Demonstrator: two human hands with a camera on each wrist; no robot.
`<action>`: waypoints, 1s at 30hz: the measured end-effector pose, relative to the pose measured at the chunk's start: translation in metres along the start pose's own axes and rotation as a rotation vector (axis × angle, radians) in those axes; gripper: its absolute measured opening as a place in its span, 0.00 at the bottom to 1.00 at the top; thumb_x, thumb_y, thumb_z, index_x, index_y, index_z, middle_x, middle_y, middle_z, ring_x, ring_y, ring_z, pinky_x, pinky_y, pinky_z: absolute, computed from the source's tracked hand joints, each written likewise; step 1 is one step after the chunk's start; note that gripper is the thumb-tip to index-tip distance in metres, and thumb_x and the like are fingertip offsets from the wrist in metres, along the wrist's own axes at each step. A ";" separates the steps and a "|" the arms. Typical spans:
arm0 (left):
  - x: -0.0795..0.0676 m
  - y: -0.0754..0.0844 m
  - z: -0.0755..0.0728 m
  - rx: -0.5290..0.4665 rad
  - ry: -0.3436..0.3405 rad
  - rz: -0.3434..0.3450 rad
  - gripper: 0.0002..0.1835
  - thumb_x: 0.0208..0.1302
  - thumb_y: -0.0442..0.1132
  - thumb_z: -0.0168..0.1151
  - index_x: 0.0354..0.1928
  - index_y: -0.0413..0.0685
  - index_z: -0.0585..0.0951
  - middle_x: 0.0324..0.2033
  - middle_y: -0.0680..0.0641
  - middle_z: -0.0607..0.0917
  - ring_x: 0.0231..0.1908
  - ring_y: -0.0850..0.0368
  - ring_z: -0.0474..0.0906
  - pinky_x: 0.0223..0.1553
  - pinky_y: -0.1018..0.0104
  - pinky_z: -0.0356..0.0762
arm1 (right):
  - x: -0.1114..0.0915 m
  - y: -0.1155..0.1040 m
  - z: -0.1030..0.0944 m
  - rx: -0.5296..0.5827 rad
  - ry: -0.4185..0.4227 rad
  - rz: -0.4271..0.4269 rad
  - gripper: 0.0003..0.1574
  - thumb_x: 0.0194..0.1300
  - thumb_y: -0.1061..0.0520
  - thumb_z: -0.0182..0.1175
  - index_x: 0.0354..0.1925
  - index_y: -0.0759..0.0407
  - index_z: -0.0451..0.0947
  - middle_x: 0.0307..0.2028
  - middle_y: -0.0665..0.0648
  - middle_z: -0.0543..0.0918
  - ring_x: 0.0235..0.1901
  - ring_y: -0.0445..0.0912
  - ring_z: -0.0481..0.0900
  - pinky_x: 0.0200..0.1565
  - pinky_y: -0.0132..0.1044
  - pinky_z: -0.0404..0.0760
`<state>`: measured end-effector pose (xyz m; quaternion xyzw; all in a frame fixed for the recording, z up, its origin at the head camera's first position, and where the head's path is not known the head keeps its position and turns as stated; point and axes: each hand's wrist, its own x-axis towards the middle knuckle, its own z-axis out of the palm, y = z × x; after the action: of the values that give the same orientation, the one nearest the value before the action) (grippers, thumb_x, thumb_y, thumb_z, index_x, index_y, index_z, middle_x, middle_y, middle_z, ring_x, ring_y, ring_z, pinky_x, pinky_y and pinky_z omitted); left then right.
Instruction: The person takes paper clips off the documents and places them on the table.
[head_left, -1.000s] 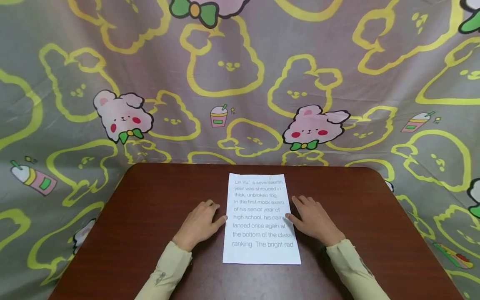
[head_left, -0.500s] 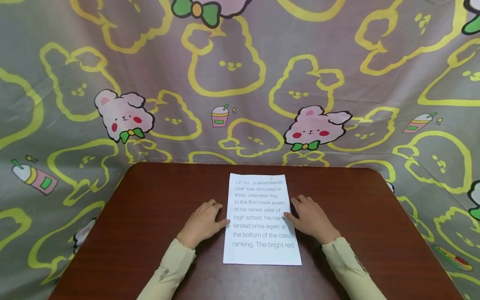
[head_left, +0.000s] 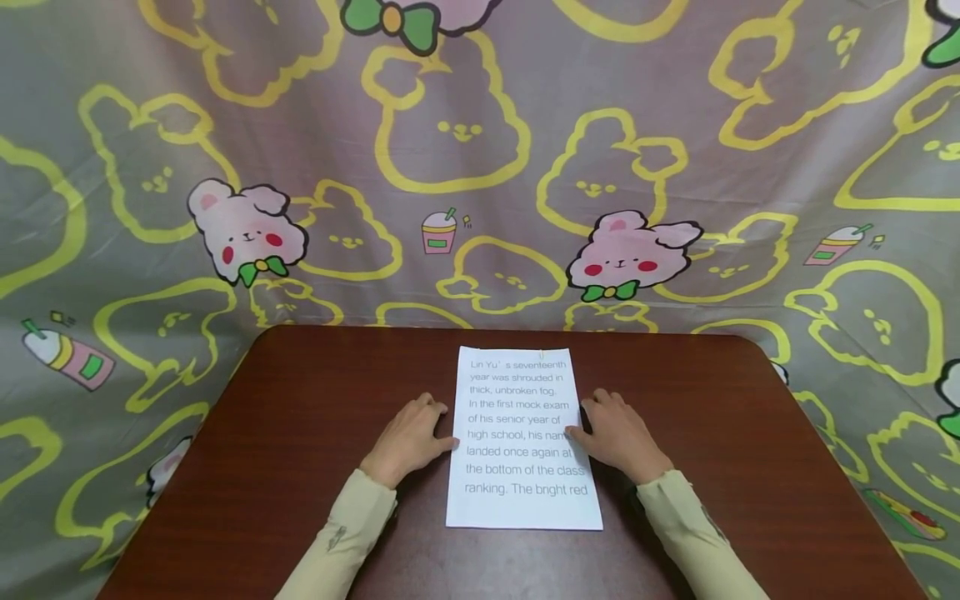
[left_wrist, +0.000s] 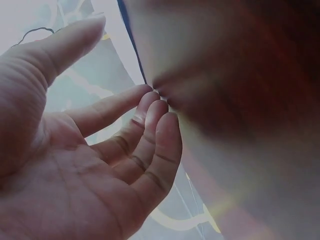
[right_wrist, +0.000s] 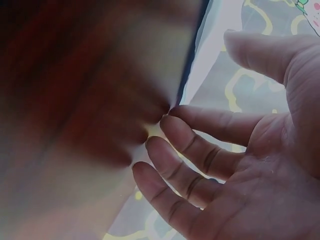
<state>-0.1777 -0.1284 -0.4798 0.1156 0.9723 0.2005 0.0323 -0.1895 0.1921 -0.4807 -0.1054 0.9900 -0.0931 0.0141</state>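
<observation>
A white stack of paper (head_left: 525, 508) printed with large English text lies flat on the brown table, a small clip (head_left: 542, 355) at its top edge. My left hand (head_left: 405, 440) is at its left side, thumb tip right at the edge. On the other side my right hand (head_left: 621, 435) lies with its thumb over the right edge, by the word "name". In both wrist views the fingers (left_wrist: 167, 137) are gently bent, fingertips down on the glossy tabletop. The right fingers (right_wrist: 167, 155) are spread slightly, and the paper's edge (right_wrist: 200, 65) shows just past the index fingertip.
The dark wooden table (head_left: 315, 375) has rounded far corners. Behind it and at both sides hangs a grey-pink curtain (head_left: 480, 275) with yellow outlines, rabbits and cups. Light-coloured sleeves (head_left: 348, 512) cover both forearms.
Both hands have shifted slightly inward. The left thumb has come up to the paper's left edge, and the right thumb reaches a little further over the right edge. The paper stays in place.
</observation>
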 end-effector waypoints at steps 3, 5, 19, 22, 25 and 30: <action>0.002 0.001 0.000 -0.004 0.004 0.003 0.29 0.52 0.47 0.74 0.54 0.39 0.80 0.44 0.44 0.80 0.41 0.52 0.76 0.44 0.57 0.78 | 0.001 -0.001 0.001 -0.002 -0.002 0.007 0.36 0.57 0.42 0.69 0.52 0.69 0.78 0.46 0.65 0.79 0.38 0.53 0.72 0.38 0.48 0.77; 0.003 0.002 0.001 -0.005 0.005 0.007 0.29 0.51 0.45 0.75 0.53 0.39 0.80 0.42 0.45 0.79 0.39 0.53 0.75 0.43 0.57 0.77 | 0.002 -0.001 0.002 -0.002 -0.001 0.008 0.36 0.56 0.42 0.69 0.52 0.69 0.78 0.46 0.64 0.79 0.37 0.52 0.72 0.37 0.47 0.77; 0.005 0.004 0.000 -0.035 0.000 0.022 0.28 0.46 0.40 0.78 0.52 0.40 0.81 0.39 0.48 0.79 0.40 0.54 0.74 0.45 0.58 0.77 | 0.004 -0.006 0.003 0.048 -0.018 0.013 0.31 0.58 0.47 0.68 0.51 0.67 0.76 0.42 0.60 0.78 0.37 0.50 0.73 0.37 0.44 0.76; 0.006 0.004 0.000 -0.042 -0.002 0.019 0.29 0.47 0.40 0.78 0.53 0.40 0.81 0.40 0.48 0.79 0.40 0.54 0.74 0.45 0.59 0.77 | 0.006 -0.005 0.003 0.080 -0.012 0.009 0.22 0.59 0.49 0.68 0.42 0.64 0.76 0.34 0.57 0.76 0.31 0.47 0.70 0.31 0.39 0.71; 0.007 0.003 0.001 -0.035 -0.002 0.022 0.29 0.47 0.40 0.78 0.53 0.40 0.81 0.40 0.47 0.79 0.40 0.54 0.74 0.46 0.58 0.77 | 0.008 -0.003 0.004 0.117 -0.002 -0.002 0.14 0.60 0.54 0.67 0.32 0.60 0.73 0.26 0.54 0.72 0.25 0.45 0.67 0.25 0.35 0.65; 0.006 0.002 0.002 -0.031 -0.005 0.021 0.29 0.47 0.41 0.78 0.52 0.39 0.81 0.40 0.48 0.79 0.40 0.54 0.74 0.46 0.58 0.77 | 0.012 -0.001 0.005 0.147 -0.001 0.010 0.09 0.61 0.62 0.61 0.26 0.57 0.72 0.21 0.53 0.72 0.21 0.45 0.66 0.22 0.34 0.62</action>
<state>-0.1828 -0.1248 -0.4808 0.1257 0.9677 0.2158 0.0344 -0.2008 0.1879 -0.4855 -0.0990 0.9810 -0.1653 0.0229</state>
